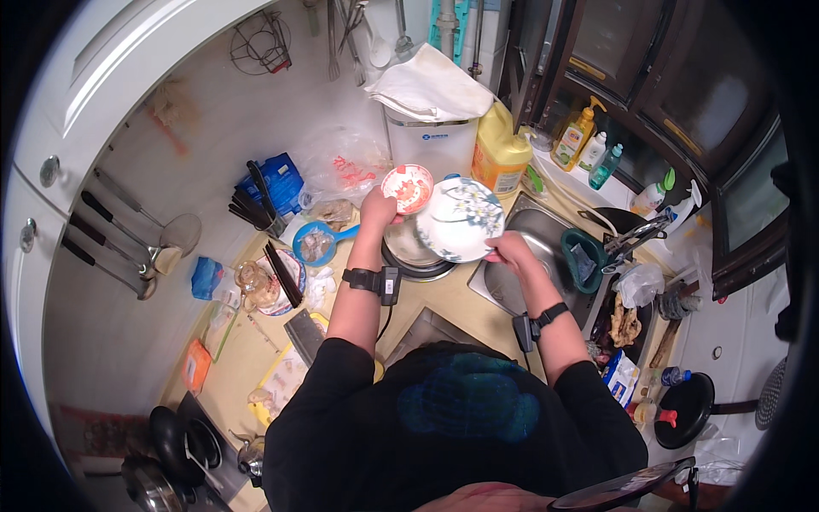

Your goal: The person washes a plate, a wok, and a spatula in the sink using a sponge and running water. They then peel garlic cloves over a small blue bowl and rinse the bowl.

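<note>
My left hand point(379, 210) grips a small red-and-white patterned bowl point(409, 188) by its near left side. In my right hand point(509, 248) is a white plate point(459, 219) with a blue-green floral print, held at its lower right edge. The plate is raised beside the bowl; whether their rims touch I cannot tell. Partly hidden beneath both is a stack of round dishes or pans point(416, 269) on the beige counter. The steel sink point(512, 281) lies just right of the plate.
Behind the dishes stand a white bin point(432, 144) topped with a folded cloth and a yellow jug point(502, 153). A blue strainer point(315, 244), a knife holder point(272, 221) and a cleaver point(307, 336) lie leftward. The sink holds a green basket point(583, 259); soap bottles line the ledge.
</note>
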### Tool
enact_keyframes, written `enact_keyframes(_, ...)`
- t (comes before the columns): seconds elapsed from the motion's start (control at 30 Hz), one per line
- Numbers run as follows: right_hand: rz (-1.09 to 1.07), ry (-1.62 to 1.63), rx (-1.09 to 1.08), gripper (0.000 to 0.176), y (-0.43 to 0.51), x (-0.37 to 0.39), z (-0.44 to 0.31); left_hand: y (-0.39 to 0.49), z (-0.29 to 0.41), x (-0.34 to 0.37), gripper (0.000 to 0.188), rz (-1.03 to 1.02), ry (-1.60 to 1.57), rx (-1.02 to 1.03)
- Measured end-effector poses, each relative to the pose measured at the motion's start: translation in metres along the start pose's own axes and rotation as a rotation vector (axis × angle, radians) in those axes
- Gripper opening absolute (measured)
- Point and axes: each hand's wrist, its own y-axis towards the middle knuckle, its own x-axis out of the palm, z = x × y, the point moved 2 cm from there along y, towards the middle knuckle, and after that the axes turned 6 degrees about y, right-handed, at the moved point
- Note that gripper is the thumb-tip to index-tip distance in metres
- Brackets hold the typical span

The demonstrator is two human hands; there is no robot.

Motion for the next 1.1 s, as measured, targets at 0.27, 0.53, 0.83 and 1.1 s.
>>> enact_keyframes(0.27,-0.037,-0.044,0.189,0.022,0.054,0.088,0.028,-0.007,-0.033,0.018,0.024,-0.172,0.529,-0.108)
enact_keyframes(0.53,-0.040,-0.057,0.296,0.022,0.072,0.092,0.040,0.001,-0.061,0.032,0.023,-0.322,0.814,-0.198)
enact_keyframes(0.83,-0.037,-0.249,0.210,0.035,0.073,0.065,0.061,0.009,-0.106,0.051,0.043,-0.112,0.717,-0.190)
enact_keyframes(1.1,0.160,-0.083,-0.071,0.009,0.095,-0.118,0.126,-0.076,-0.093,0.041,0.046,0.133,0.422,-0.088)
